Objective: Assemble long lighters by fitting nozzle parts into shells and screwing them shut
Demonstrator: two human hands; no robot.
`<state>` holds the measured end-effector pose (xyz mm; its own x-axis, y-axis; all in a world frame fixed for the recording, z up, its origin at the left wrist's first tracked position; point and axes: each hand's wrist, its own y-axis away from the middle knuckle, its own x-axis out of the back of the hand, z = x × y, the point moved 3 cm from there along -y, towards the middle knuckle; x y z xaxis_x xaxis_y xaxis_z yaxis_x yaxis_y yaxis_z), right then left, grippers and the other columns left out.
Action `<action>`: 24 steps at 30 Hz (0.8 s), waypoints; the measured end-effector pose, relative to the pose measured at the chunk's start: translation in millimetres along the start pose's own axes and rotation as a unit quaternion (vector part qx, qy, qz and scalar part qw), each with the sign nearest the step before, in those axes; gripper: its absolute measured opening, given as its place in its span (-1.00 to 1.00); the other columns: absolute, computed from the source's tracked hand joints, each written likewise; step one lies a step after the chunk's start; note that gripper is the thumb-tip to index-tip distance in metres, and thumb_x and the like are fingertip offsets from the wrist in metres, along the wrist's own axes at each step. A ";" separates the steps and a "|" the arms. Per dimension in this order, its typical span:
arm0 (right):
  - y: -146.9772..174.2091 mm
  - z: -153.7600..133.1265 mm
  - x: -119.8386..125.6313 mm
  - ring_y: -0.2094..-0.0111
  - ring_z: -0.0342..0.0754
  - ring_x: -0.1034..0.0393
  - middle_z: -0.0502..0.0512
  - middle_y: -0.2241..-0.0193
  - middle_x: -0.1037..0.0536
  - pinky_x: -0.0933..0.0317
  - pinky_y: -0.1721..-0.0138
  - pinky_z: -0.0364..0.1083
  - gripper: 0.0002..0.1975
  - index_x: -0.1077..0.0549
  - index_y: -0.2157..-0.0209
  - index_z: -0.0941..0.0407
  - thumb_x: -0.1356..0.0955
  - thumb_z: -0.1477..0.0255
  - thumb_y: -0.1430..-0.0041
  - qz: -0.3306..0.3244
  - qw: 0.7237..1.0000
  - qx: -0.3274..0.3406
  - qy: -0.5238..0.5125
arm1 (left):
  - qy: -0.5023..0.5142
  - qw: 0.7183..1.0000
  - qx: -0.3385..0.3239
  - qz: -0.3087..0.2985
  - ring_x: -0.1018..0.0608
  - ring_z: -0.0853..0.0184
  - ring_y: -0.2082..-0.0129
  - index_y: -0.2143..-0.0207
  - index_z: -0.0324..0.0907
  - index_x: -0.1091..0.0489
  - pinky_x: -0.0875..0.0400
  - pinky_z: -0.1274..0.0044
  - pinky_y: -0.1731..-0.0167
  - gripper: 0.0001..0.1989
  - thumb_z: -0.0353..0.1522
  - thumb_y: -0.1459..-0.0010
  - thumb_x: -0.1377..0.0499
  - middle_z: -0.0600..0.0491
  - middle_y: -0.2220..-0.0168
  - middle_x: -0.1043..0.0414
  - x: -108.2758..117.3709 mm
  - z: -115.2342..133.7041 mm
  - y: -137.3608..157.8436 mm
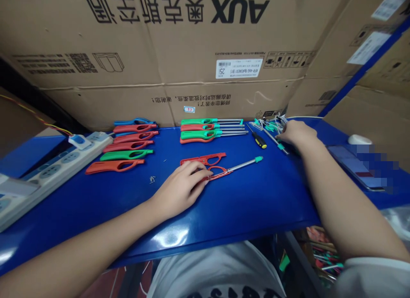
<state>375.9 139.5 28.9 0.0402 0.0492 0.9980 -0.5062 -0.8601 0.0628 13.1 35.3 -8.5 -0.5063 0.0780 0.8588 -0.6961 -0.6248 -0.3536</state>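
At the far left of the frame a white power strip (pixel 48 169) lies slantwise on the blue table (pixel 256 204). Just right of it, a fan of empty lighter handles (pixel 126 146), red, green and blue, lies stacked toward the upper left, all pointing roughly left to right.

Near the middle of the frame the left hand (pixel 181 189) rests palm down on the table, fingers loosely together and laid over the rear loop of an open red lighter (pixel 211 165). The lighter's long axis runs from the fingertips toward the right and slightly up, ending in a metal tube with a green tip (pixel 259 159). The handle lies just beyond the fingertips; the tube points away from the left hand toward the right one.

Above it, a row of finished lighters (pixel 208 130) lies parallel, tubes to the right. Right of these a black-and-yellow screwdriver (pixel 259 140) lies slanted.

In the upper right the right hand (pixel 296 133) reaches into a small pile of tubes and wires (pixel 270 126), fingers curled down on it; whether they pinch a piece cannot be told. The left hand is the nearer one to the open lighter.
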 end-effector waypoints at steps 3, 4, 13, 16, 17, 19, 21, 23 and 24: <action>-1.4 0.8 -1.6 -0.04 0.37 -0.47 0.50 0.03 -0.54 -0.36 0.08 0.18 -0.70 -0.54 0.16 0.21 -0.47 0.40 -0.05 0.004 1.000 0.005 -0.005 | 0.005 1.000 0.016 -0.001 -0.49 0.17 -0.01 -0.01 -0.16 -0.47 -0.44 0.26 -0.04 -0.75 -0.42 -0.36 -0.07 -0.09 0.02 -0.45 -1.6 -1.7 -0.7; -2.0 1.6 -1.6 -0.02 0.38 -0.48 0.50 0.05 -0.55 -0.36 0.09 0.20 -0.72 -0.55 0.18 0.21 -0.47 0.43 -0.03 0.007 1.000 0.003 -0.010 | 0.009 1.000 0.021 -0.003 -0.49 0.17 0.00 0.01 -0.15 -0.48 -0.44 0.26 -0.04 -0.76 -0.43 -0.36 -0.07 -0.09 0.03 -0.45 -2.0 -2.1 -0.8; 13.0 -18.0 7.3 0.26 0.04 -0.49 0.22 0.25 -0.60 -0.37 0.20 -0.02 -0.87 -0.49 0.31 0.16 -0.39 0.40 -0.11 0.058 0.960 0.177 -0.211 | 0.035 0.998 0.055 -0.002 -0.47 0.18 0.03 0.13 -0.15 -0.45 -0.40 0.25 -0.03 -0.83 -0.47 -0.33 -0.08 -0.05 0.06 -0.46 0.3 -5.0 -0.3; 38.4 -43.2 -0.5 0.48 -0.12 -0.40 0.09 0.34 -0.58 -0.32 0.42 -0.13 -0.78 -0.48 0.23 0.12 -0.38 0.29 -0.14 -0.010 0.925 0.271 -0.265 | 0.025 0.998 0.064 -0.002 -0.46 0.17 0.06 0.15 -0.15 -0.44 -0.39 0.24 0.00 -0.84 -0.48 -0.31 -0.08 -0.04 0.07 -0.46 2.8 -5.9 0.2; 49.3 -53.5 -5.3 0.52 -0.13 -0.36 0.07 0.40 -0.56 -0.29 0.46 -0.14 -0.79 -0.46 0.23 0.12 -0.37 0.30 -0.13 -0.069 0.895 0.330 -0.292 | 0.023 0.998 0.066 -0.002 -0.45 0.17 0.06 0.16 -0.15 -0.44 -0.38 0.25 0.00 -0.84 -0.48 -0.31 -0.08 -0.04 0.07 -0.45 3.3 -6.1 0.5; 69.5 -69.5 -12.3 0.53 -0.14 -0.32 0.02 0.46 -0.51 -0.23 0.49 -0.15 -0.83 -0.45 0.29 0.12 -0.38 0.35 -0.08 -0.116 0.844 0.425 -0.306 | 0.022 0.997 0.069 -0.001 -0.45 0.17 0.05 0.17 -0.15 -0.43 -0.37 0.25 -0.01 -0.84 -0.48 -0.30 -0.08 -0.03 0.07 -0.45 3.8 -6.3 1.2; 84.0 -79.2 -18.5 0.50 -0.14 -0.31 0.02 0.45 -0.52 -0.20 0.46 -0.16 -0.88 -0.46 0.31 0.13 -0.36 0.42 -0.06 -0.132 0.821 0.484 -0.273 | 0.023 0.997 0.071 -0.001 -0.45 0.17 0.05 0.17 -0.15 -0.42 -0.37 0.26 -0.02 -0.85 -0.48 -0.29 -0.09 -0.03 0.08 -0.44 3.7 -6.3 1.8; 91.7 -83.9 -23.3 0.49 -0.15 -0.31 0.03 0.42 -0.53 -0.19 0.42 -0.16 -0.90 -0.47 0.33 0.14 -0.34 0.47 -0.06 -0.142 0.811 0.517 -0.235 | 0.022 0.997 0.071 -0.001 -0.45 0.17 0.04 0.18 -0.15 -0.41 -0.36 0.26 -0.02 -0.88 -0.47 -0.27 -0.11 -0.02 0.08 -0.44 3.2 -6.3 1.9; 93.2 -85.0 -24.8 0.48 -0.15 -0.31 0.04 0.41 -0.54 -0.19 0.41 -0.16 -0.90 -0.46 0.33 0.14 -0.33 0.49 -0.07 -0.141 0.808 0.526 -0.223 | 0.021 0.997 0.071 -0.001 -0.45 0.17 0.04 0.18 -0.15 -0.41 -0.36 0.26 -0.02 -0.89 -0.46 -0.27 -0.12 -0.02 0.08 -0.44 2.9 -6.2 1.7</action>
<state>254.5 101.3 10.8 0.4506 0.3335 0.8281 0.5816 -0.8134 0.0111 7.3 39.2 -8.9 -0.5275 0.1098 0.8425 -0.6198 -0.7280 -0.2931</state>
